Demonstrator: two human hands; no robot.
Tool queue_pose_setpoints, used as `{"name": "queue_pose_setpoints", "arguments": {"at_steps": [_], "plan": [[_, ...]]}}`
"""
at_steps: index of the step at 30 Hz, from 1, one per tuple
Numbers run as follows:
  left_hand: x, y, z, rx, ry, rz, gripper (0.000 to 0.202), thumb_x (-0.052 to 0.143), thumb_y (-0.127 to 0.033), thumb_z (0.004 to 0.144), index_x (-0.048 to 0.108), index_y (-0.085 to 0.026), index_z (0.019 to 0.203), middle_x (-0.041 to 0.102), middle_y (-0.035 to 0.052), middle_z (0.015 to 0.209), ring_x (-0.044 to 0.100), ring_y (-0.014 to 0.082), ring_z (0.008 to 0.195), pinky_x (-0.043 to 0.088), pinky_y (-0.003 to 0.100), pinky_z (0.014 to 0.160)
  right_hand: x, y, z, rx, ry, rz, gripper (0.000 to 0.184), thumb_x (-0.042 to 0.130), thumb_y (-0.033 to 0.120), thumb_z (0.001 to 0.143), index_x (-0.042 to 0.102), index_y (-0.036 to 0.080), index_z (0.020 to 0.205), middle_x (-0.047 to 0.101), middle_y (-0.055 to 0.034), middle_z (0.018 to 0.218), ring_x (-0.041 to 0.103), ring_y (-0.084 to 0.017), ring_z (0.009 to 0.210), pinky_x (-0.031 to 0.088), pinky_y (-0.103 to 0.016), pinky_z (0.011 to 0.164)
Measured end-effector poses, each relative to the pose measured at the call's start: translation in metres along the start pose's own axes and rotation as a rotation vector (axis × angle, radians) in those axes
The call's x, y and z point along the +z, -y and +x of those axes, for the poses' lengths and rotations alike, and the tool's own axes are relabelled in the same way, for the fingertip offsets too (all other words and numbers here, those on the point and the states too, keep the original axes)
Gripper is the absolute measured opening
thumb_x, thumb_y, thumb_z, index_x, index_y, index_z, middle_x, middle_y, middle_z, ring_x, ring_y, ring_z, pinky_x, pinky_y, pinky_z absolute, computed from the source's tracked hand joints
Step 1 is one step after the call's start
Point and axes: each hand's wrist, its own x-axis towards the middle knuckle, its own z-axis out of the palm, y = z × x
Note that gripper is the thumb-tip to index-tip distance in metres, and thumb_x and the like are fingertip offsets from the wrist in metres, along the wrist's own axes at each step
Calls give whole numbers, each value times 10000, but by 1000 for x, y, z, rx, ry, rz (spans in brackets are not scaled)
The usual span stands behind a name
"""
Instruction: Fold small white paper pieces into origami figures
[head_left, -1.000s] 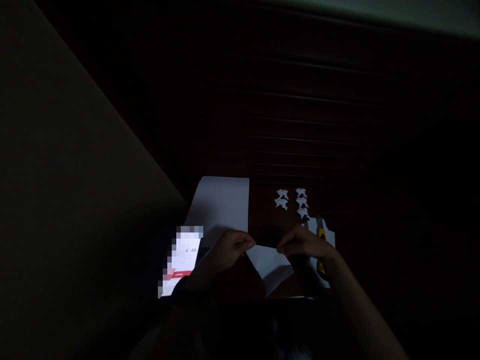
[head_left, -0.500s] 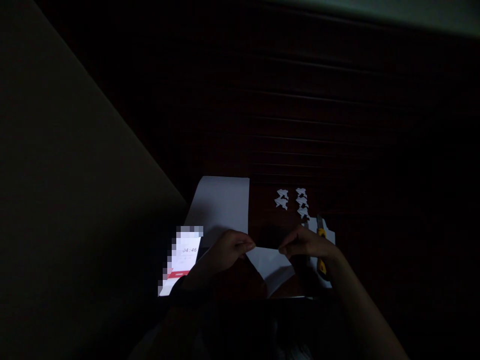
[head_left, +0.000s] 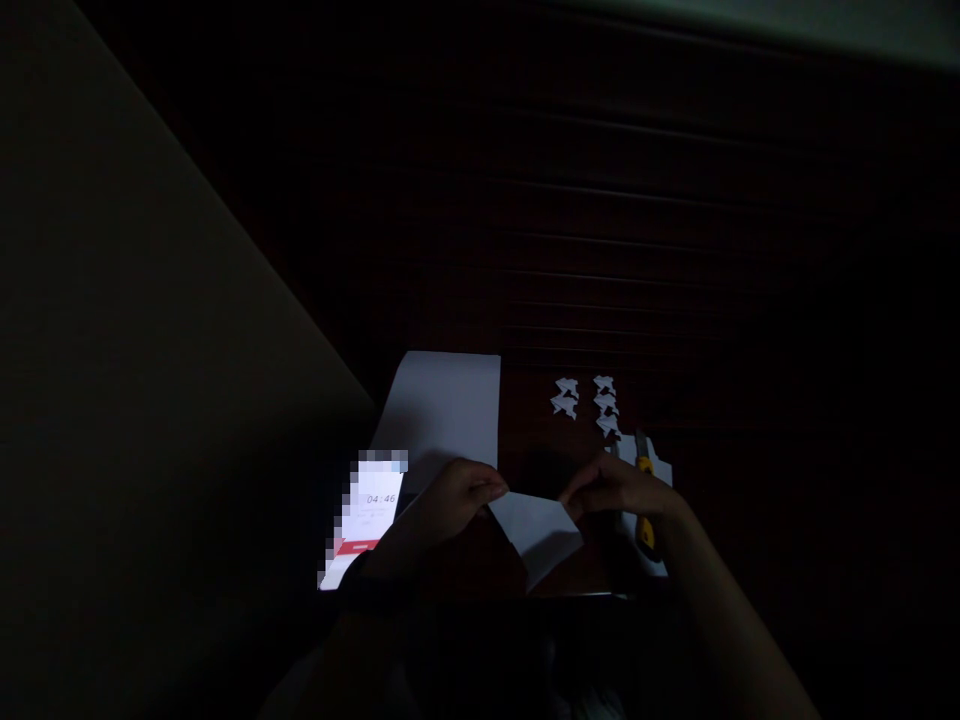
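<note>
Between my hands hangs a white sheet of paper (head_left: 541, 535), tilted, its lower corner pointing toward me. My left hand (head_left: 457, 497) pinches its upper left corner between thumb and fingers. At the upper right corner, my right hand (head_left: 611, 487) has its fingertips closed on the same paper. Beyond my right hand stand several small folded paper figures (head_left: 606, 403) in a column, with two more folded figures (head_left: 565, 398) to their left. A yellow utility knife (head_left: 645, 510) lies just beside my right wrist.
Large white paper sheets (head_left: 442, 405) lie behind my left hand. A lit phone (head_left: 371, 515) showing a timer rests left of my left wrist. Under the knife are white paper pieces (head_left: 661, 470). The dark table's front edge (head_left: 592, 594) runs close to me.
The paper between my hands has shifted slightly, its lower corner moving left and its right corner coming in. Both hands keep hold of it and have barely moved.
</note>
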Motion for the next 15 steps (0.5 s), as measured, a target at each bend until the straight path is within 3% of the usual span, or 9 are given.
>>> {"name": "queue_pose_setpoints", "arguments": {"at_steps": [4,7,15], "plan": [[0,-1,0,12,21,4,267,523,-364,785,679,-148,785,649,34,670,583,154,601,428,239,552,3,6,-1,-103,-70,118,338,633,260,744,647,149,1064,679,-93,978,623,-204,918,460,-363,857],[4,0,3,17,12,-38,276,518,-374,791,681,-154,825,659,39,719,598,161,635,451,247,567,9,11,4,-138,-78,101,445,656,266,729,583,191,1162,653,-83,1057,599,-208,967,464,-350,835],[10,-1,9,-53,-146,-259,268,535,-343,792,645,-158,951,655,64,912,604,126,605,505,243,524,18,5,20,-136,-146,-62,446,683,277,665,637,179,1098,660,-53,1049,604,-214,884,470,-314,761]]}}
